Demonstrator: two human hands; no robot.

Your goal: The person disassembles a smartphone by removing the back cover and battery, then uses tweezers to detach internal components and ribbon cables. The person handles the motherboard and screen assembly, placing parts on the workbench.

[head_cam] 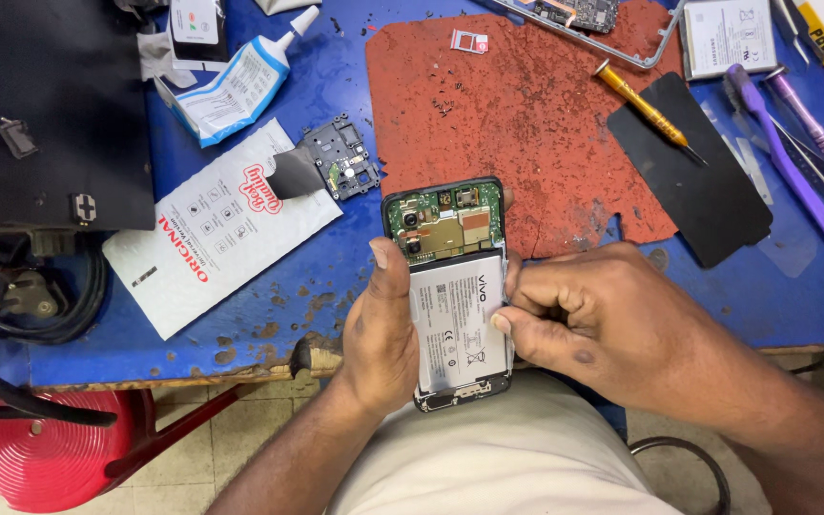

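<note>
Hands meet over an opened phone [450, 286] at the near edge of the blue table [240, 324], seen from the head camera. Left hand [379, 334] grips the phone's left side, thumb laid along the edge. Right hand [588, 319] is curled narrow, fingertips [503, 322] pressed to the right rim of the grey battery [455, 324]. Green circuit board [445, 221] shows at the phone's far end. Farther off lie a red mat [526, 114], a yellow screwdriver [646, 107], a white padded envelope [212, 229] and a glue tube [245, 81].
</note>
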